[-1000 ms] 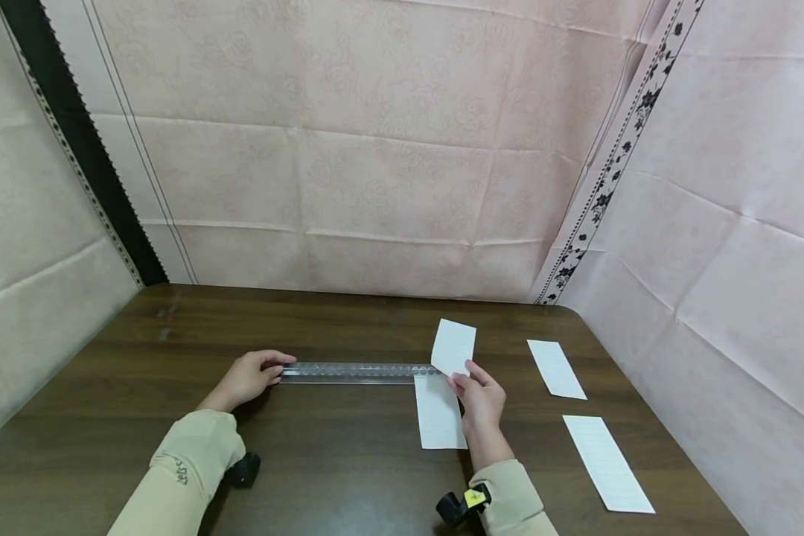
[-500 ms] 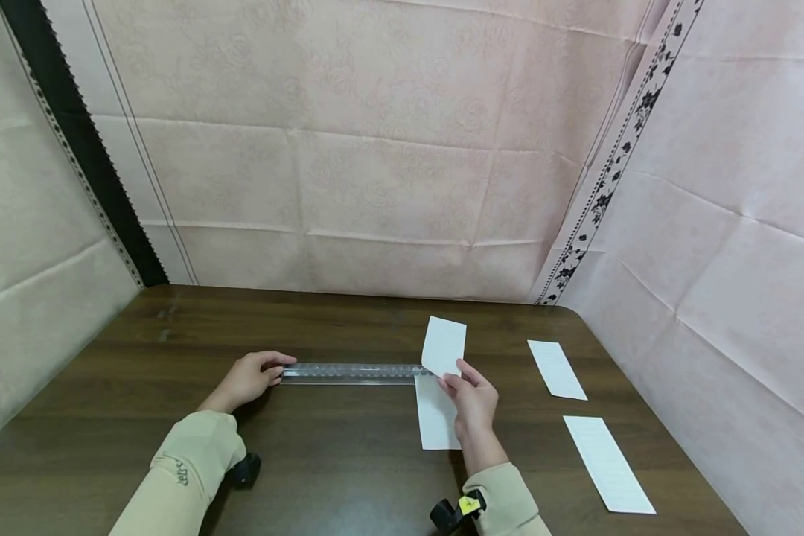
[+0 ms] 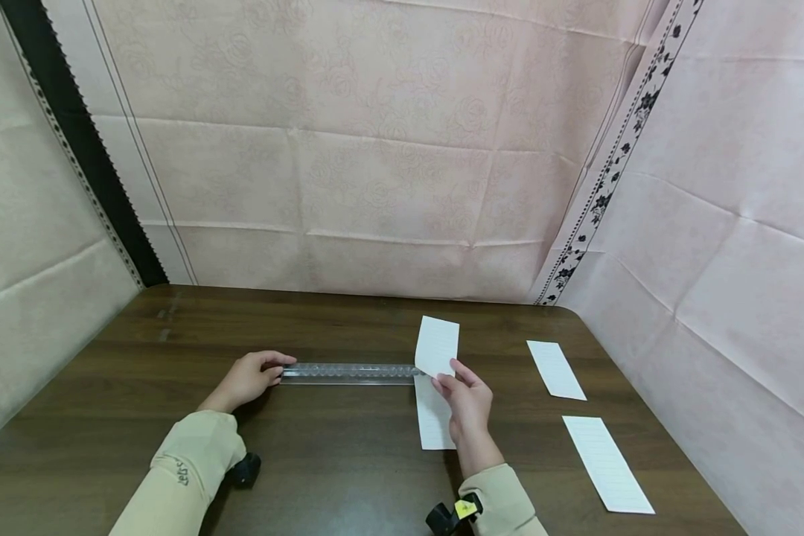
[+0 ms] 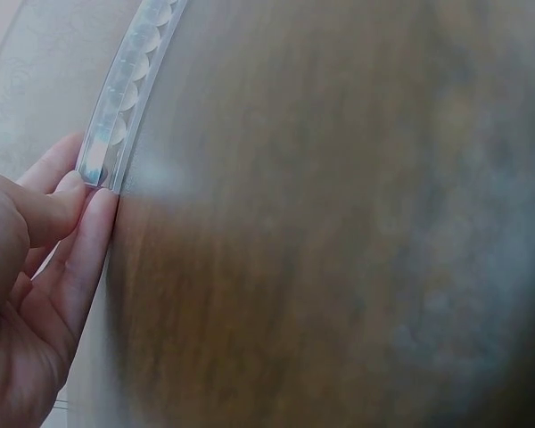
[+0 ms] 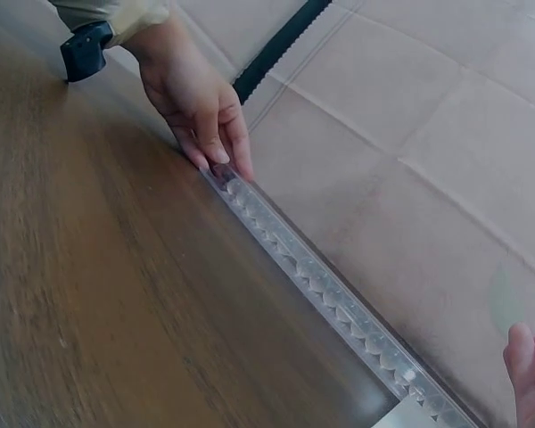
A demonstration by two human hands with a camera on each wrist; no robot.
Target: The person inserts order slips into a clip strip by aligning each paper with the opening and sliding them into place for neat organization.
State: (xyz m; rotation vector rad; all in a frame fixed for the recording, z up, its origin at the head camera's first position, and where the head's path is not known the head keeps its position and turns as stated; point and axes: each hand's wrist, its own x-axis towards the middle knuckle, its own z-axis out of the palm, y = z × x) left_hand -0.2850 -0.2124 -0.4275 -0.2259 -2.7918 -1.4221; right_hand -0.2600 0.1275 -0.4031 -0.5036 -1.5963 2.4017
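In the head view my left hand (image 3: 249, 381) pinches the left end of a long clear ruler (image 3: 348, 374), thumb and fingers at its tip. The left wrist view shows those fingertips (image 4: 98, 209) on the ruler's end. Below the ruler's right part lies a white strip of paper (image 3: 432, 413) with faint lines. A raised upper paper piece (image 3: 437, 344) covers the ruler's right end. My right hand (image 3: 467, 402) pinches that piece at its lower right edge. Whether the two parts are joined is hidden. In the right wrist view my right fingers (image 5: 528, 374) stand beside the ruler.
Two more white paper strips, a shorter one (image 3: 557, 370) and a longer one (image 3: 608, 464), lie apart at the right of the brown wooden table (image 3: 321, 476). Pale cloth (image 3: 375, 186) hangs behind the table and at both sides.
My right hand has moved a little to the left, and the upper paper piece has shifted left with it. The left hand, ruler and lower paper stay put.
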